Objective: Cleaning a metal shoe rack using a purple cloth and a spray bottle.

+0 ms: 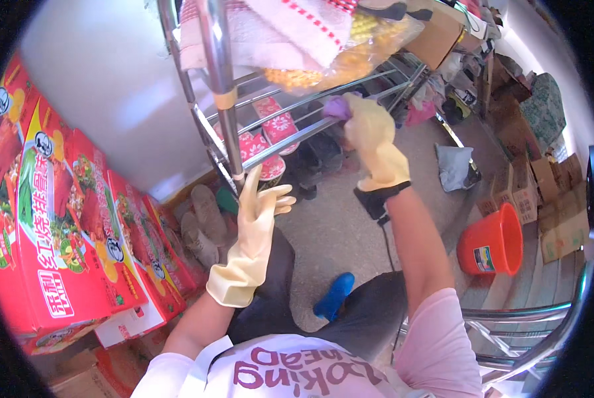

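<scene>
A cream rubber glove covers each hand. My right hand (374,127) grips a purple cloth (338,108) against the front bar (297,135) of a chrome metal rack. My left hand (259,209) has its fingers apart and holds nothing. It is beside the rack's near upright post (231,129); whether it touches the post I cannot tell. Above, a pink and white towel (277,40) and a clear plastic bag of yellow contents (322,72) lie on the rack. Red floral slippers (277,124) and dark shoes (322,151) show below the bars.
Red printed cartons (78,224) are stacked at the left by the wall. Pale shoes (207,214) lie beside them. A red plastic bucket (491,241), cardboard boxes (521,189) and a tubular metal frame (521,313) are at the right. A grey dustpan (454,166) lies on the floor.
</scene>
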`<state>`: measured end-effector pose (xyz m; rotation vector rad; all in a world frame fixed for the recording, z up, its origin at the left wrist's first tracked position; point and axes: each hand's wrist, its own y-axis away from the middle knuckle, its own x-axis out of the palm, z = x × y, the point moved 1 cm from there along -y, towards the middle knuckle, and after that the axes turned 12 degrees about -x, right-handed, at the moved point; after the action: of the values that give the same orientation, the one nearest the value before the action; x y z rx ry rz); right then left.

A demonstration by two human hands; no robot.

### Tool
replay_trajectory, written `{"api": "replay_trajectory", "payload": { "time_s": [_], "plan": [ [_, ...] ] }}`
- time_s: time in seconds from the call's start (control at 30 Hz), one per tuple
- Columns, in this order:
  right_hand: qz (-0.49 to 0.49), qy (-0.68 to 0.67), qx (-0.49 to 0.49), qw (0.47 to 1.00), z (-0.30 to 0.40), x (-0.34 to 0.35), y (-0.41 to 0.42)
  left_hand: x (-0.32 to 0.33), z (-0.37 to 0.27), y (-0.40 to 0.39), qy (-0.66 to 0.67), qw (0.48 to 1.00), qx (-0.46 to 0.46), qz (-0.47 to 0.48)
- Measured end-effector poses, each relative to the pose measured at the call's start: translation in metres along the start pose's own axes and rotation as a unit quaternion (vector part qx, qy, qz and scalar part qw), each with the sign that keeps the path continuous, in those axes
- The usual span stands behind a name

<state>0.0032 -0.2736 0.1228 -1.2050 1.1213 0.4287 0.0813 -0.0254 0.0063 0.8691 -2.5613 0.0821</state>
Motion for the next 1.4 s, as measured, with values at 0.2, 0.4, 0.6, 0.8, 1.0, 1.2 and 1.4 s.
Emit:
{"api": "replay_trajectory", "payload": {
  "time_s": [0.2,0.4,0.6,0.8,1.0,1.2,1.4],
  "plan": [
    [-0.061,-0.119,-0.138,0.981,0.064,0.008,0.024,-0.002,-0.003,0.000,-0.014,0.999,-0.022,-0.019],
    [-0.067,-0.092,-0.114,0.987,0.038,0.013,0.015,0.002,-0.004,0.001,0.001,0.998,-0.041,-0.037],
    [-0.124,-0.070,-0.056,0.988,-0.006,0.026,0.007,-0.001,-0.006,0.000,0.002,0.998,-0.045,-0.039],
    [-0.104,-0.046,0.016,0.993,-0.051,0.029,0.003,-0.001,-0.005,-0.002,-0.006,0.998,-0.047,-0.036],
    [-0.124,-0.038,0.018,0.991,-0.098,0.039,-0.003,-0.001,-0.007,-0.001,-0.006,0.998,-0.040,-0.047],
    [-0.112,-0.074,0.096,0.986,-0.153,0.045,-0.012,0.006,-0.006,-0.003,-0.003,0.998,-0.044,-0.046],
    [-0.081,-0.026,0.071,0.994,-0.147,0.049,-0.009,0.007,-0.008,-0.005,0.005,0.998,-0.047,-0.045]
  ]
}}
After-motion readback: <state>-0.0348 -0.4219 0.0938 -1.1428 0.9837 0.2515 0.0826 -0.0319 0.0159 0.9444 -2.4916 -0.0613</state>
